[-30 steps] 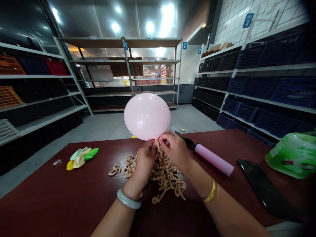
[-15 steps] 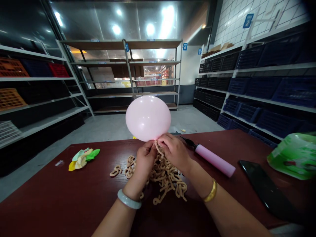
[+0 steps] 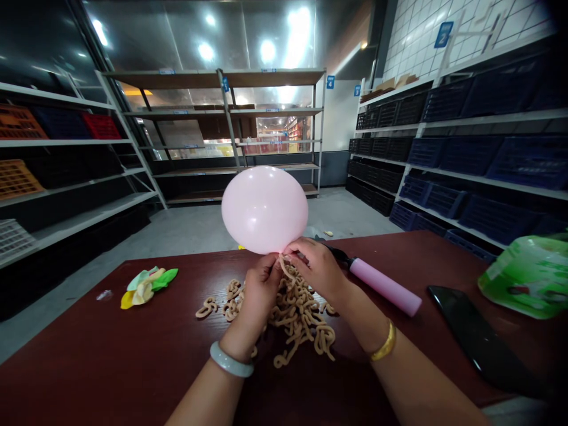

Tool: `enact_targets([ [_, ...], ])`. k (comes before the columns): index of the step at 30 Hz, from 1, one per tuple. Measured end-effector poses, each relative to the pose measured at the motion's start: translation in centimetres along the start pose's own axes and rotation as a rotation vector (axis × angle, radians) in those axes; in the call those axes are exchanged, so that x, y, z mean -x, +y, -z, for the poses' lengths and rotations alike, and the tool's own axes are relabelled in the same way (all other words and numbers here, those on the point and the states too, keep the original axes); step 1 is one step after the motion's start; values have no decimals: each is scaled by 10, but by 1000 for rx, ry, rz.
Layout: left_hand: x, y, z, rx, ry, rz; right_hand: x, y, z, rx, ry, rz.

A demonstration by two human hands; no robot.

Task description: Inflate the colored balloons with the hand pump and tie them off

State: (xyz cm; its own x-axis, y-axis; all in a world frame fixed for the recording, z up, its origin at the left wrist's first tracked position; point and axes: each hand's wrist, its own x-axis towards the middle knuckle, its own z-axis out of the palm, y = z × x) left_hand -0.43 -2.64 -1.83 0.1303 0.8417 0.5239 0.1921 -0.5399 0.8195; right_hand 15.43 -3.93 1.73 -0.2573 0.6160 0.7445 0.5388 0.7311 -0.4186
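Note:
A blown-up pink balloon (image 3: pixel 265 208) stands above the table with its neck down between my fingertips. My left hand (image 3: pixel 261 283) is closed, thumb and forefinger pinching the balloon at its neck. Close beside it, my right hand (image 3: pixel 313 263) has its fingers bent in a pinch at the same neck, where a beige, cord-like strand (image 3: pixel 288 269) hangs down. Exactly what the right fingertips grip is partly hidden. Under both hands lies a loose heap of thick, curly beige strands (image 3: pixel 306 319).
On the dark red table (image 3: pixel 110 361), limp coloured balloons (image 3: pixel 146 287) lie at left. To the right are a pink hand pump (image 3: pixel 386 286), a black phone (image 3: pixel 479 337) and a green-and-white bag (image 3: pixel 526 278). Shelves with crates (image 3: pixel 461 157) stand beyond.
My right hand has shifted slightly and its wrist has turned a little outward at the balloon's neck. My left hand keeps its pinch. The whole view has moved slightly.

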Motion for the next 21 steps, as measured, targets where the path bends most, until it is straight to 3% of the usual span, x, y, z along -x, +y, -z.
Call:
enact_targets([
  [3, 0, 0, -3, 81, 15, 53, 2, -3, -3, 142, -36, -54],
  [6, -1, 0, -10, 333, 35, 218, 6, -5, -14, 233, 48, -136],
  [9, -2, -2, -16, 578, 58, 322, 8, -4, -26, 171, 185, -252],
  [12, -3, -6, -20, 662, 115, 366, 8, 0, -30, 23, 217, -326],
  [15, -3, -10, -18, 547, 148, 335, 7, 3, -26, -110, 206, -353],
  [21, 2, -8, -10, -29, 92, 56, 4, -1, -18, -219, 160, -398],
])
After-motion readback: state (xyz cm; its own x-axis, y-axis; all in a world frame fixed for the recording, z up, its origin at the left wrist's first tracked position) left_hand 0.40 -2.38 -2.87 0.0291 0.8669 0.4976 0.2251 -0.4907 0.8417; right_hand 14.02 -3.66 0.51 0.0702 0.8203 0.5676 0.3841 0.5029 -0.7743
